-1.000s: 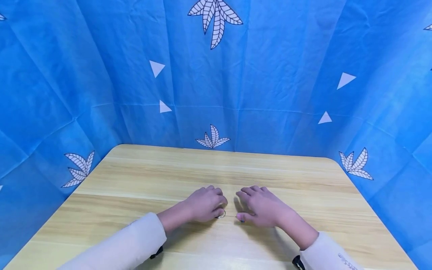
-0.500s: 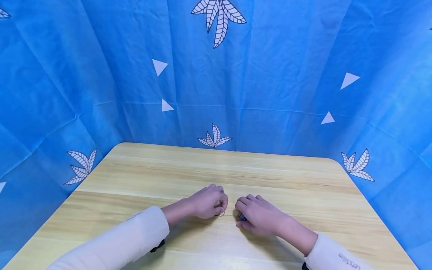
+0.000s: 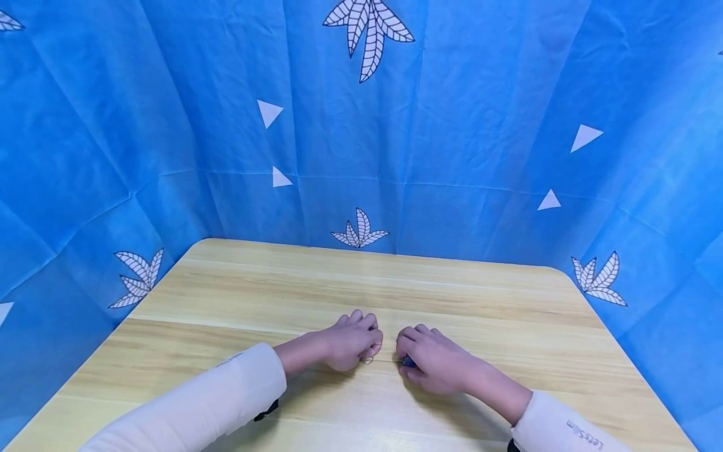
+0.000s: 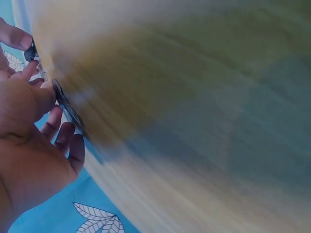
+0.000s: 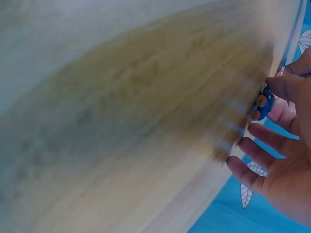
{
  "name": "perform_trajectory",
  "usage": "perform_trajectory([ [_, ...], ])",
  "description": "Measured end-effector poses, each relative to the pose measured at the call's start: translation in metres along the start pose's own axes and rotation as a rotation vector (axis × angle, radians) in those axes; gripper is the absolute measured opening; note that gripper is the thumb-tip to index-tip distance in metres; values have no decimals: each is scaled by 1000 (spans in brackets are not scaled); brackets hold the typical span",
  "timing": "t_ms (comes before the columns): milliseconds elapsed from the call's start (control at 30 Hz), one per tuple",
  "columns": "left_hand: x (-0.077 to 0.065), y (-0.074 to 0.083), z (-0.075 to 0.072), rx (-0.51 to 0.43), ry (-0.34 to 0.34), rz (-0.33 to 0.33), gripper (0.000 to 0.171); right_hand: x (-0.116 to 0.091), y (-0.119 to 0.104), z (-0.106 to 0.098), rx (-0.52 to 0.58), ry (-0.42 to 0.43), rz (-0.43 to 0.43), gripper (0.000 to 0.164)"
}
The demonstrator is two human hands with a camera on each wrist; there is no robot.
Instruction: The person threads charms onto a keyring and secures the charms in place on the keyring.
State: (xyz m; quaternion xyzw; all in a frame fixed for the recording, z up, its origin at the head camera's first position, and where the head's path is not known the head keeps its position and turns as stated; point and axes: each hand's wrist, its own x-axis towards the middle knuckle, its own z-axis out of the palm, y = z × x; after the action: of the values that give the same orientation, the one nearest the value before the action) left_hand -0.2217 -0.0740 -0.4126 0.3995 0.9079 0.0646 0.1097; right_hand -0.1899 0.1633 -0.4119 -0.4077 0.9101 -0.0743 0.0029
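Note:
My left hand [image 3: 353, 342] is low over the middle of the table, its thumb and forefinger pinching a small metal ring [image 3: 368, 360]. A long, dark metallic piece [image 4: 69, 110] lies under those fingers in the left wrist view; its exact kind is unclear. Just to the right, my right hand [image 3: 435, 361] holds a small blue object [image 5: 265, 103] between thumb and forefinger, the other fingers loosely bent. Most of the blue object [image 3: 408, 361] is covered by the hand in the head view. A narrow gap separates the two hands.
The wooden table [image 3: 271, 282] has light planks and rounded far corners. Blue cloth [image 3: 480, 125] with white leaf and triangle prints hangs behind it and along both sides.
Both hands have come down on the small items. The right fingers, spread a second ago, now close round the blue object. The left thumb and forefinger have drawn together at the ring.

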Motion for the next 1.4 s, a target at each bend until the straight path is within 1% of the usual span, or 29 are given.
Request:
perform_trajectory([
  [133,0,-1,3,-52,9,-20,28,1,3,1,32,-2,16,13],
  [200,0,-2,4,-101,20,-33,29,1,4,1,48,-1,21,12],
  [367,1,-3,3,-204,50,-52,30,3,6,-1,79,15,13,15],
  [467,1,-4,3,-239,67,-63,28,4,7,-1,85,23,-1,17],
  [600,0,-4,3,-263,84,-76,24,5,10,1,81,35,-24,20],
  [833,1,-5,4,-269,89,-77,23,7,13,1,86,28,-44,19],
  [933,0,-6,4,-290,94,-79,21,6,14,0,91,35,-56,20],
  [1133,0,-9,4,-330,102,-84,15,6,16,0,40,27,-66,18],
  [1300,2,-14,1,-368,124,-40,17,6,19,-1,22,48,-50,13],
  [1400,4,-16,-2,-414,138,-22,18,7,22,-2,46,104,-59,11],
])
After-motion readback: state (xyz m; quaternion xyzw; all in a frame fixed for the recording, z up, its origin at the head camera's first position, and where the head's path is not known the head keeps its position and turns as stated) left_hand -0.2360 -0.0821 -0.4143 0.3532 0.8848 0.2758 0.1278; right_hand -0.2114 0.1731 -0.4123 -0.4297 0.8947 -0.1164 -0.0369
